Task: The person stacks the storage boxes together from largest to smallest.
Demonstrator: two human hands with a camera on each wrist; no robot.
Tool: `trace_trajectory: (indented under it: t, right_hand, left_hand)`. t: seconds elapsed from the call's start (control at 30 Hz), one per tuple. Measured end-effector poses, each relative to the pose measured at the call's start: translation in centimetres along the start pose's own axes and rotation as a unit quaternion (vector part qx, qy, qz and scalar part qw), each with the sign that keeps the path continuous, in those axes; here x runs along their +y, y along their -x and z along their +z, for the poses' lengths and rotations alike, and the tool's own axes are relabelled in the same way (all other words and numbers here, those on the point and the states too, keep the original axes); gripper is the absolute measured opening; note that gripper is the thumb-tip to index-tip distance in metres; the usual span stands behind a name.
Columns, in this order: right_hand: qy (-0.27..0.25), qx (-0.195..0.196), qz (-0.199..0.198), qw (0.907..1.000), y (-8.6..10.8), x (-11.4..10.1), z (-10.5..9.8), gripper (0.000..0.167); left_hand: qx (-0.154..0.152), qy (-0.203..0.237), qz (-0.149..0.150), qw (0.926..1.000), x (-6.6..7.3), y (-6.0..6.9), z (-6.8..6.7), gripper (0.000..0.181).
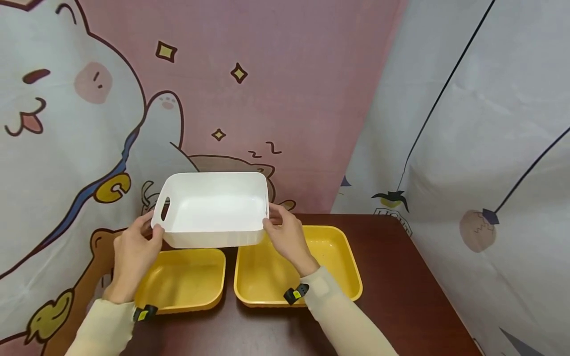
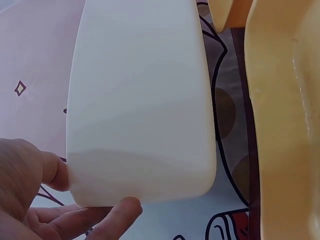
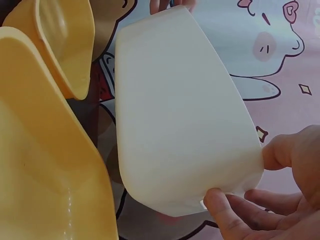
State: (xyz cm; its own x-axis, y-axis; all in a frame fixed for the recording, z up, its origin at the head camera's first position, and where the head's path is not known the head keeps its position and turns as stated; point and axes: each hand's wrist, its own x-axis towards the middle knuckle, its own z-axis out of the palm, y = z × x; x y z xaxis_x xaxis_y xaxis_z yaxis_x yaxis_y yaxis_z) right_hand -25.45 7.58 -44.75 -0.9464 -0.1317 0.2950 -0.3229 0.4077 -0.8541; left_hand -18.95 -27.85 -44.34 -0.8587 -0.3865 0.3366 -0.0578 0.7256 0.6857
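A white plastic basket [image 1: 213, 202] with a cut-out handle slot is held in the air, its inside turned toward the head camera. My left hand [image 1: 135, 252] grips its left end near the slot, thumb at the rim. At the opposite end my right hand [image 1: 289, 237] pinches the rim. Both wrist views show the basket's smooth outer side [image 2: 140, 100], with the fingers of each hand curled at its ends. Beneath it on the table stand a smaller yellow tray [image 1: 187, 282] at left and a larger yellow tray [image 1: 329, 257] at right, partly hidden by the right hand.
The dark red-brown table [image 1: 401, 282] runs to the right of the trays. A pink and white cartoon curtain [image 1: 303, 99] hangs behind the table, and a pale patterned curtain [image 1: 498, 148] hangs along its right side.
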Motion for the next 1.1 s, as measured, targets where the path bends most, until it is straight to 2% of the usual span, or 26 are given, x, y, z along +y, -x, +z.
trace_trajectory:
  t: [0.17, 0.4, 0.67, 0.87, 1.1]
  right_hand:
    - [0.014, 0.011, 0.005, 0.9998, 0.7, 0.3, -1.2, 0.048]
    - [0.029, 0.02, 0.011, 0.9993, 1.8, 1.0, -2.9, 0.049]
    - [0.041, 0.035, 0.028, 0.9981, 3.2, 1.8, -4.8, 0.049]
    - [0.05, 0.044, 0.046, 0.9967, 3.9, 2.4, -5.5, 0.049]
    - [0.054, 0.056, 0.043, 0.996, 4.7, 2.9, -6.5, 0.049]
  left_hand:
    - [-0.004, 0.004, 0.012, 0.9999, 0.8, 0.6, 0.3, 0.054]
    - [-0.009, 0.03, 0.031, 0.999, 1.7, 1.5, 1.3, 0.051]
    - [-0.037, 0.034, 0.03, 0.9983, 2.5, 2.4, 2.7, 0.052]
    - [-0.041, 0.044, 0.029, 0.9978, 3.1, 3.1, 3.5, 0.051]
    - [-0.051, 0.062, 0.029, 0.9963, 3.9, 3.7, 4.2, 0.052]
